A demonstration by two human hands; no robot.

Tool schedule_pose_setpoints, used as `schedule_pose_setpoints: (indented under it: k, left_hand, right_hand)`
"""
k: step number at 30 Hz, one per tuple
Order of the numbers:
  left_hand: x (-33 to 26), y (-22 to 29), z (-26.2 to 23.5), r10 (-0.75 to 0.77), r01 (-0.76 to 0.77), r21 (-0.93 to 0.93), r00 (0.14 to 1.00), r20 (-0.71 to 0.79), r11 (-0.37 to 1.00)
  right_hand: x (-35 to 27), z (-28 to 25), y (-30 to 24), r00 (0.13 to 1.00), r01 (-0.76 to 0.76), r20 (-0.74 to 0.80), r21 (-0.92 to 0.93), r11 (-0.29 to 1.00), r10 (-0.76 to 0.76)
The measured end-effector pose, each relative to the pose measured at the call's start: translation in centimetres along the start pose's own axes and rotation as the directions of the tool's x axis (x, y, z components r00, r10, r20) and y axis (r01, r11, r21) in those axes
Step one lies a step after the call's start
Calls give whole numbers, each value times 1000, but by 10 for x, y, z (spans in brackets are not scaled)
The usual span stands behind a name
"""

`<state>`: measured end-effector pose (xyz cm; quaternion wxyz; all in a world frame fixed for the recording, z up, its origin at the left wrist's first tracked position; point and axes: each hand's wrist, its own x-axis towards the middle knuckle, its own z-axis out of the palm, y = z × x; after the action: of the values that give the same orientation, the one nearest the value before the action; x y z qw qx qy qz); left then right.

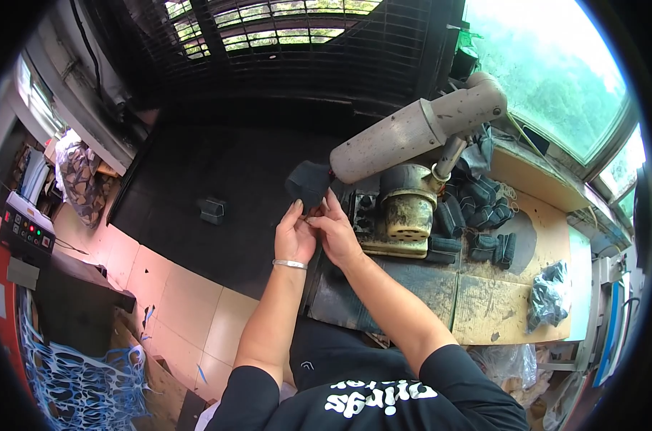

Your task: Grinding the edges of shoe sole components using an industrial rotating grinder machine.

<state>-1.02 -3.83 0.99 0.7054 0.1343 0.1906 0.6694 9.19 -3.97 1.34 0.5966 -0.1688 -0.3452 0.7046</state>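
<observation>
Both hands, left hand (pixel 295 235) and right hand (pixel 338 235), pinch the lower edge of a dark, cup-shaped piece (pixel 308 183) between thumbs and fingers. The piece lies just beside the open end of a scuffed, grey metal cylinder (pixel 391 140), which blocks the space to its right. Below the cylinder stands a stained, yellowed machine base (pixel 410 212) with a rounded head; beyond are clustered dark folded pieces (pixel 488 205) and a crinkled plastic-wrapped bundle (pixel 549 296) on worn cardboard (pixel 484 309). Left: a small dark block (pixel 212 210) on a matt black surface (pixel 161 169).
</observation>
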Motion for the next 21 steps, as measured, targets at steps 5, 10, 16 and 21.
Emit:
schedule_pose_setpoints:
  k: [5,10,16,21]
  left_hand:
    - [2,7,-13,3,-6,51,998,64,999]
    - [12,17,-14,11,-48,239,988,153,970]
    - [25,34,-12,-45,-30,316,972,229,948]
    - [28,35,-12,-75,-21,380,968,238,925]
  right_hand:
    - [-5,0,2,999,-33,19,0,999,33]
    - [-5,-11,0,999,-36,8,-2,999,36]
    - [-3,-13,-4,1000,-10,5,-13,1000,10]
    - [-7,-19,-4,1000,-8,-10,-23,1000,8]
